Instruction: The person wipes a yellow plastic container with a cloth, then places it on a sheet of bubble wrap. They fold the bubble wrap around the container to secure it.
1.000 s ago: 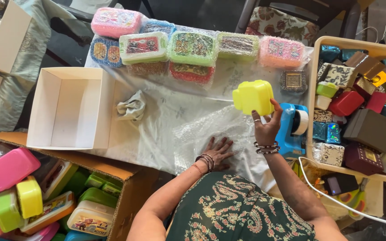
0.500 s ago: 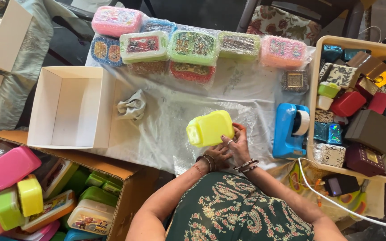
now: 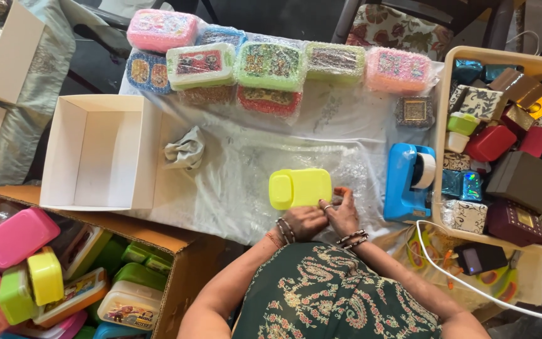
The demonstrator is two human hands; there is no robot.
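My 2 hands meet just below the yellow rounded-rectangle plastic lunch box [image 3: 300, 188]: left hand [image 3: 304, 221] curled, right hand [image 3: 344, 212] fingers pinching clear bubble wrap [image 3: 346, 169]. The box's long axis runs sideways, the blue tape dispenser [image 3: 409, 182] right of it.

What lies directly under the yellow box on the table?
The yellow box rests on a clear bubble-wrap sheet, spread over the white table cover. Both hands touch its near edge. Whatever sits beneath the box's own base stays hidden.
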